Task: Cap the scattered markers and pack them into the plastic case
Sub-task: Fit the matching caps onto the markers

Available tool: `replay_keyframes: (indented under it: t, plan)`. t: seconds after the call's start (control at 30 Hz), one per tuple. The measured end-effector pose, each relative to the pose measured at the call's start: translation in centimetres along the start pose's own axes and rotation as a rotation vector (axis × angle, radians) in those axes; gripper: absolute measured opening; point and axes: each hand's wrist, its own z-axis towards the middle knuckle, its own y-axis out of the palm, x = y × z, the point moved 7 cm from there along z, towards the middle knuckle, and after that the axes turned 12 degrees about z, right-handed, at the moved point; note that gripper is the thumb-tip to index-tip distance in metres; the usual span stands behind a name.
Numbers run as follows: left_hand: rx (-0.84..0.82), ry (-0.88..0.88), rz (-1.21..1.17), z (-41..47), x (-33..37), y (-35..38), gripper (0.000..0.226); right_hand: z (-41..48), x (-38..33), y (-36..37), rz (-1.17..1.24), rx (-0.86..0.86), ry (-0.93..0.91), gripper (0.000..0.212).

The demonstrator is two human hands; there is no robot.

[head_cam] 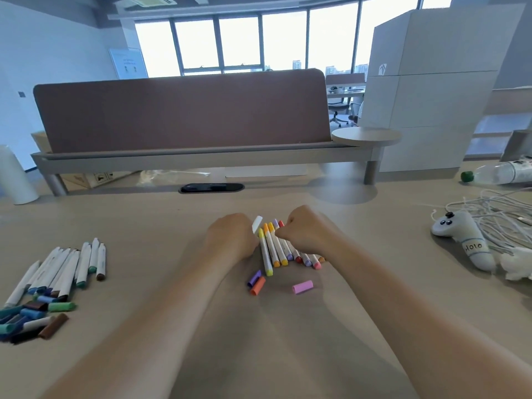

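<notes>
From the head camera I see my left hand (230, 239) curled round a white marker (257, 224); my right hand (305, 231) curls over the marker row (276, 250) on the desk (144, 226), and I cannot tell its grip. Loose caps (302, 287) lie nearer me; a plastic bottle (501, 172) lies far right, contents unclear

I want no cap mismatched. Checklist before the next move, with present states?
1. Caps in reach: ok; purple cap, orange cap, pink cap lie beside the centre markers.
2. Hold of left hand: ok; grips a white piece.
3. Hold of right hand: cannot tell; fingers curled over the markers.
4. Capping of left pile: not ok; loose caps lie by it.
5. Sight of plastic case: cannot tell; none plainly in view.
</notes>
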Motion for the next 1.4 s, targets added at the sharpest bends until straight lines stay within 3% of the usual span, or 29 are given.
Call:
replay_keyframes:
  t: [0.07, 0.17, 0.23, 0.43, 0.67, 1.07, 1.23, 1.4]
  plan:
    - [0.007, -0.068, -0.134, -0.3, -1.2, -0.8, 0.016, -0.3, -0.1, -0.2, -0.002, -0.024, -0.014, 0.03]
    - [-0.01, -0.123, -0.473, -0.8, -3.0, -1.7, 0.024, -0.7, -0.5, -0.2, -0.054, -0.057, -0.051, 0.028]
    - [-0.031, -0.13, -0.707, -1.6, -3.9, -2.1, 0.018, -1.0, -1.0, -0.2, -0.069, -0.073, -0.102, 0.028]
    - [-0.213, -0.199, -1.192, -2.8, -4.9, 0.2, 0.011, -2.4, -2.7, 2.3, -0.131, -0.285, -0.252, 0.009]
    - [-0.274, -0.168, -1.395, -3.5, -4.7, 1.2, 0.012, -3.1, -3.5, 3.4, -0.203, -0.338, -0.336, 0.017]
    - [-0.22, -0.125, -1.442, -3.0, -5.0, 1.5, 0.004, -4.2, -4.7, 5.7, -0.421, -0.445, -0.374, 0.017]
    - [-0.187, -0.086, -1.495, -2.9, -5.3, 1.2, 0.008, -4.1, -4.8, 6.0, -0.428, -0.414, -0.393, 0.013]
    - [-0.098, -0.162, -1.606, -2.7, -6.8, 0.8, 0.004, -3.2, -3.8, 4.0, -0.332, -0.328, -0.342, 0.013]
